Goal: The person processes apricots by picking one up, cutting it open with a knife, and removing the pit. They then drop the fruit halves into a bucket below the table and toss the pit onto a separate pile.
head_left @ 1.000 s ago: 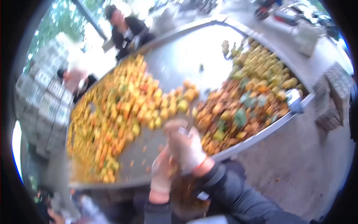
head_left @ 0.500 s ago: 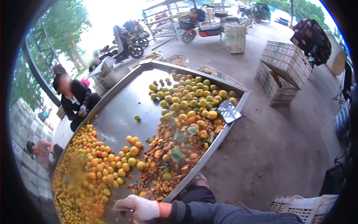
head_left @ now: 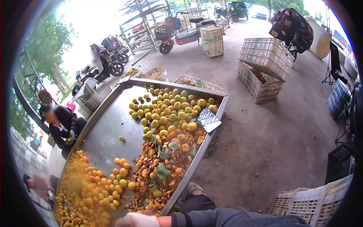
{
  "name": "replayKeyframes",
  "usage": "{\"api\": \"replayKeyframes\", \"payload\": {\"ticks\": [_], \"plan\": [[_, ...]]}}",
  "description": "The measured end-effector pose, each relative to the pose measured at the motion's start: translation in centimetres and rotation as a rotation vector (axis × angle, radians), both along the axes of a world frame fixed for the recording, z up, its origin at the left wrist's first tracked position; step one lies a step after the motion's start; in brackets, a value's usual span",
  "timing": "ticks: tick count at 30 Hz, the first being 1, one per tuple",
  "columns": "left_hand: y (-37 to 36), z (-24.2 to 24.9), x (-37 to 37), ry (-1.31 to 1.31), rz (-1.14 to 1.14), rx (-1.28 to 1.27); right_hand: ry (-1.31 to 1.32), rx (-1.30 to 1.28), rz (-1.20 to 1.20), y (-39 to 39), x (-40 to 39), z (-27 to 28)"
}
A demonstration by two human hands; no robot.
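Small orange and yellow apricots (head_left: 113, 183) lie heaped on the long, rimmed sheet-metal surface (head_left: 109, 125) in front of me, and beside them, along the near rim, runs a brown pile of split halves, pits and green leaves (head_left: 159, 170). Since a moment ago my view has swung up and to the right: more of the concrete floor (head_left: 257, 151) and the white plastic crates (head_left: 261, 64) shows now, and my white-gloved right hand (head_left: 138, 220) has slipped to the very bottom edge of the picture, so it sits lower and nearer to me than it did. That reads to me as a pause in handling the fruit rather than a reach into it.

My right forearm comes in from the right in a dark grey sleeve, the glove lying low, just at the near end of the brown pile. I cannot tell how far its fingers are closed or whether they hold anything. My left hand is out of sight. 2 other people sit along the far left side of the surface.
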State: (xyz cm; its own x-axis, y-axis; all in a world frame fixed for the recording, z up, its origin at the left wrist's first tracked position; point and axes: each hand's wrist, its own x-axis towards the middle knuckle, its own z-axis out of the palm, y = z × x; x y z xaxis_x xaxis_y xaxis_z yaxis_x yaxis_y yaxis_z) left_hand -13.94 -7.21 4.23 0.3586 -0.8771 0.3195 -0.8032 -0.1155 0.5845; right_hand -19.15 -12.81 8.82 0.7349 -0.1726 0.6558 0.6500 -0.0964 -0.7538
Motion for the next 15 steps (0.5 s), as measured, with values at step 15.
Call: {"api": "replayKeyframes", "payload": {"ticks": [15], "plan": [[2.8, 5.0, -0.1, 0.327, -0.011, 0.226, 0.376, 1.279, 0.09, -3.6, 2.0, -2.0]]}}
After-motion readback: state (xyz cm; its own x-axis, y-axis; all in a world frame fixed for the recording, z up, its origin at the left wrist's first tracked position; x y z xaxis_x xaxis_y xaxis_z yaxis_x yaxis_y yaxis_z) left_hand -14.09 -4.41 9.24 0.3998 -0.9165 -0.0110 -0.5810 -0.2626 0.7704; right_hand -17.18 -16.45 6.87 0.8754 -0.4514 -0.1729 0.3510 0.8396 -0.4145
